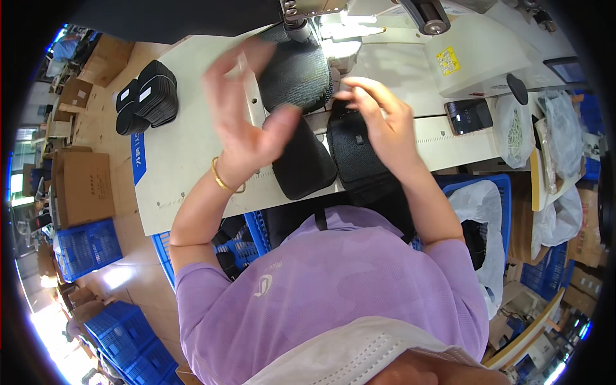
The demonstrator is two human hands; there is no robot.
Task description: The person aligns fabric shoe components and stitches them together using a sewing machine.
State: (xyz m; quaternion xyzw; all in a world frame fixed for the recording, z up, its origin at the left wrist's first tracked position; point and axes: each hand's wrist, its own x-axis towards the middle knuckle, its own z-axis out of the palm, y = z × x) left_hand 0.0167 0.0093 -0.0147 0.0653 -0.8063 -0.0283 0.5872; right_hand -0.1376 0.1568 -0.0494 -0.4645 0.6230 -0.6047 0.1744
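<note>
Blurred by motion, my left hand (pixel 247 109) is open, thumb and fingers apart, beside a dark textured panel (pixel 295 74) under the sewing machine's needle area (pixel 296 29). No object shows in it. My right hand (pixel 387 125) has its fingertips curled together near the panel's right edge; whatever they pinch is too small to make out. Below that hand lies a black pouch-like piece (pixel 354 151) with a small tag. Left of it, a smooth black rounded piece (pixel 303 163) rests at the table's front edge.
Stacked black rounded pieces (pixel 147 96) with white labels stand on the white table (pixel 186 141) at left. A phone (pixel 468 117) and a plastic bag of thread scraps (pixel 515 135) are at right. Blue crates (pixel 507 205) flank me below the table; cardboard boxes (pixel 83 186) stand farther left.
</note>
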